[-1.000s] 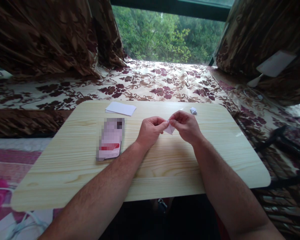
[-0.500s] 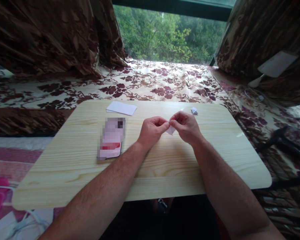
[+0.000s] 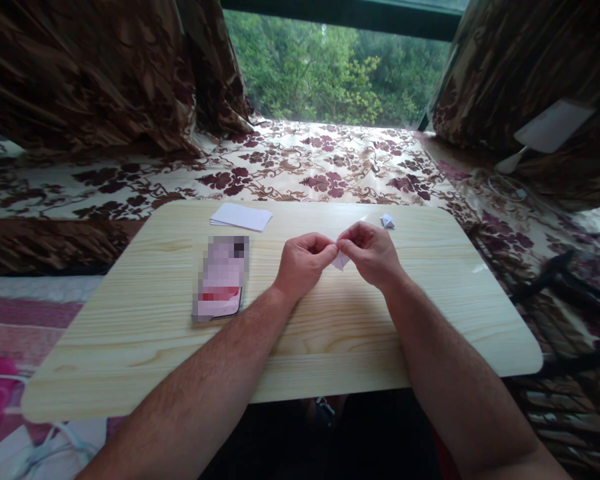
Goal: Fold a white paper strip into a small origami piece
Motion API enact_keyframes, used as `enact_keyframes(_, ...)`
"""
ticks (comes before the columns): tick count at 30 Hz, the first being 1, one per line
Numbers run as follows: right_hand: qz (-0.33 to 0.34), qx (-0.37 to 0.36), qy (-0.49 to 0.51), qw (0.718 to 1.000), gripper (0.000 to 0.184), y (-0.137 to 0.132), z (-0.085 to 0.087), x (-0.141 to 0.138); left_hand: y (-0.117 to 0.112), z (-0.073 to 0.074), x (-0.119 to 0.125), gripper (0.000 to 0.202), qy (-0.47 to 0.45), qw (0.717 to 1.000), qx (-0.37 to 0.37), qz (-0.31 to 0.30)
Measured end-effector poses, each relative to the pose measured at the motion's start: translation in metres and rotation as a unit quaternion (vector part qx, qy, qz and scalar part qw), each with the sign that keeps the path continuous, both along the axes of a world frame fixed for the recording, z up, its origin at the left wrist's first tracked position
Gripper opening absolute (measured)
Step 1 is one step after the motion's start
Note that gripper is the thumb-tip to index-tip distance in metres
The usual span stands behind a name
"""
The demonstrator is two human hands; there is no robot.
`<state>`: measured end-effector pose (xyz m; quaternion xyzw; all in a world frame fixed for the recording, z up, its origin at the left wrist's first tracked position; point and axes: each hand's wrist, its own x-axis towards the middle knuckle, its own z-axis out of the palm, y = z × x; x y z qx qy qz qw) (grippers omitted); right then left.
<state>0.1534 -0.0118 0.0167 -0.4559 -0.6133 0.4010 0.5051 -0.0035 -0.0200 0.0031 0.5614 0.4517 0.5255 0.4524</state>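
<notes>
– Start from the phone [image 3: 221, 278] lying on the table [image 3: 330, 347]. What's around it?

– Just beyond it are a few white sheets [image 3: 241, 217], lying flat. To the right of the phone is the left hand [image 3: 303, 263], fingers curled tight, with thumb and forefinger pinching a bit of folded paper [image 3: 340, 261].

– And the other hand?

– Further right of the phone again is the right hand [image 3: 373, 253], pinching the same piece from the opposite side. The fingertips of both meet over it, so neither hand is nearer.

– Which way does the paper lie?

– A white corner pokes out below the two pinches, pointing down and toward the person. The rest is buried under the fingers. I can't tell its full shape, nor whether it touches the wood.

– Anything else?

– Farthest right of the phone there's a small folded scrap [image 3: 387, 221], apart from the hands. The phone's face is blurred out.
</notes>
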Motion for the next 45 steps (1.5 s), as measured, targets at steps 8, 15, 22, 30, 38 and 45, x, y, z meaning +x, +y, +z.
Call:
enact_keyframes(8, 0.003, 0.007, 0.006, 1.0, 0.009, 0.0006, -0.0016, -0.0003, 0.0009, -0.0009, 0.0, 0.023, -0.004, 1.0, 0.002, 0.0)
enact_keyframes(15, 0.018, 0.014, 0.066, 0.998, 0.013, -0.0017, 0.0006, -0.0059, -0.0002, 0.0026, 0.0007, 0.022, -0.021, 1.0, -0.004, 0.014)
enact_keyframes(22, 0.035, -0.044, 0.11, 0.992, 0.027, -0.0026, 0.0017, -0.0079, 0.0012, 0.0028, 0.0003, 0.019, -0.066, 0.998, -0.003, 0.021)
enact_keyframes(30, 0.043, -0.068, 0.111, 0.991, 0.034, -0.004, 0.0037, -0.0061, 0.002, 0.0016, -0.0003, 0.018, -0.103, 0.994, -0.011, 0.017)
enact_keyframes(38, 0.041, -0.048, 0.102, 0.993, 0.032, -0.0045, 0.0055, -0.0037, 0.0027, 0.0039, -0.001, 0.018, -0.114, 0.993, -0.005, 0.009)
enact_keyframes(45, 0.04, -0.045, 0.099, 0.993, 0.031, -0.0037, 0.0063, -0.0016, 0.003, 0.0037, -0.0016, 0.017, -0.114, 0.993, -0.009, 0.005)
